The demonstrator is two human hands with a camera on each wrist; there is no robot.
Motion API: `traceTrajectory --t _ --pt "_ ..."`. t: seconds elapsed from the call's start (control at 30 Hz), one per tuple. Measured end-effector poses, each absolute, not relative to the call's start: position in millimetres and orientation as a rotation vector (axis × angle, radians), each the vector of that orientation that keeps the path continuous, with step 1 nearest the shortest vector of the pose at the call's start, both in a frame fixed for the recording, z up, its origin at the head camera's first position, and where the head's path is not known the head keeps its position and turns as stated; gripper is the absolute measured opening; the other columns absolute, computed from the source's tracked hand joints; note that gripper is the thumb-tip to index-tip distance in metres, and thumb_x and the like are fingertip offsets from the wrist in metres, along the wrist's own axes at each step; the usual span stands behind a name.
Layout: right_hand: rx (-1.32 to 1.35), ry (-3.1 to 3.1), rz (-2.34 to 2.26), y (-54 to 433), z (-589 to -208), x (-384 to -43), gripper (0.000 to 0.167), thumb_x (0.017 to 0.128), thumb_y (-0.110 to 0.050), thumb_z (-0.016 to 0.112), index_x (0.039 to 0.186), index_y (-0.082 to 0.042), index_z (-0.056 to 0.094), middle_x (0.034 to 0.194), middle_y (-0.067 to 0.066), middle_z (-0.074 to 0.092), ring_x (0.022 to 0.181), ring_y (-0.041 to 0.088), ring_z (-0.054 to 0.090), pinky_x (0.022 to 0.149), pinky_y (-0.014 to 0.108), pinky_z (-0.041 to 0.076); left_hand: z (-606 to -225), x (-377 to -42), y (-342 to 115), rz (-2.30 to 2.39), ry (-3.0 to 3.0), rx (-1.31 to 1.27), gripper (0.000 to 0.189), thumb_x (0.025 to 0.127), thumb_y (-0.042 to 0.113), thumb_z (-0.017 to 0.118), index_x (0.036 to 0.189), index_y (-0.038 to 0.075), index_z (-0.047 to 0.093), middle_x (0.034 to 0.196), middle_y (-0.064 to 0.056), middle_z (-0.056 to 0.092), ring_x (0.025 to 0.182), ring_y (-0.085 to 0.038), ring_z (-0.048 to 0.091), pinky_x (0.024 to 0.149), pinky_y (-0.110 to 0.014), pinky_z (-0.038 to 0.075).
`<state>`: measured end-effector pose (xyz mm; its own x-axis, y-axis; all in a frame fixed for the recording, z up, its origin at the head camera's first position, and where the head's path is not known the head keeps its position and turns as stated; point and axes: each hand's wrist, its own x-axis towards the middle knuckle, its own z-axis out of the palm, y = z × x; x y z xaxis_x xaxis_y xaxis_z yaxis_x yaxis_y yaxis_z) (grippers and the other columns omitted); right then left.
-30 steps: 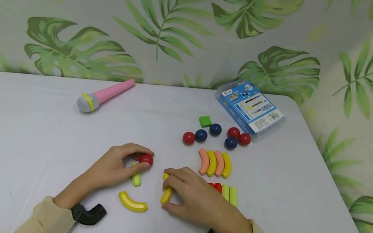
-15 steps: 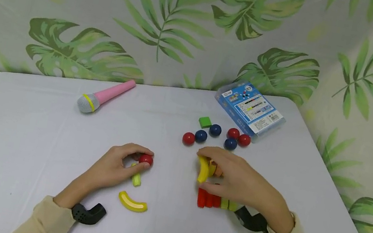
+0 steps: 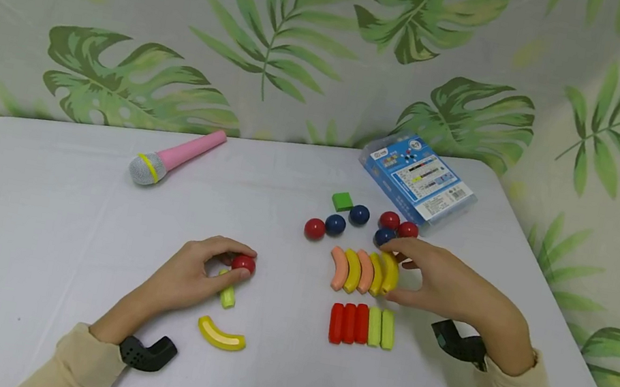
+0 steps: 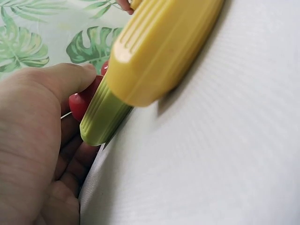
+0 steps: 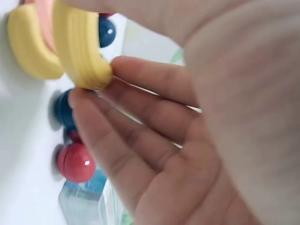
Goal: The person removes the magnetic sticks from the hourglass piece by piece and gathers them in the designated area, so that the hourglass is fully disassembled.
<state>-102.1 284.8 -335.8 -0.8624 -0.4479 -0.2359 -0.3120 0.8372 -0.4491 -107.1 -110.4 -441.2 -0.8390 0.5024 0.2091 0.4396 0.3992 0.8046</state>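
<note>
My left hand (image 3: 185, 279) grips a glossy red ball (image 3: 243, 265) between thumb and fingers. Beside the ball, a light green ridged stick (image 4: 104, 117) lies under the thumb. Nearer to me lies a curved yellow piece (image 3: 221, 335), large in the left wrist view. My right hand (image 3: 450, 284) pinches another curved yellow piece (image 5: 79, 44) by its two ends with thumb and fingertips. That piece stands at the right end of a row of pink and yellow curved pieces (image 3: 353, 272), right against its neighbour.
Red sticks (image 3: 349, 323) and light green sticks (image 3: 381, 328) form a row in front. Behind are several red and blue balls (image 3: 335, 225), a green square piece (image 3: 342, 201) and a blue-labelled plastic box (image 3: 420, 182). A pink toy microphone (image 3: 176, 158) lies at the back left.
My right hand has carried the curved yellow piece from the table's middle rightward, over the pieces, to the right end of the pink and yellow row. My left hand has stayed still.
</note>
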Motion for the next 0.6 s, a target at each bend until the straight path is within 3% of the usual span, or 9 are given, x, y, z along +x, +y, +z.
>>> traceTrajectory --t 0.6 --pt "-0.471 2.619 -0.448 289 -354 -112 0.068 0.083 -0.027 0.088 0.141 -0.007 0.059 0.135 0.012 0.064 0.118 0.030 0.062 0.097 0.048 0.057 -440 -108 -110 1.432 2.572 0.862 0.030 0.093 0.021 0.079 0.122 0.019 0.073 0.113 0.013 0.071 0.101 -0.006 0.065 0.091 -0.026 0.055"
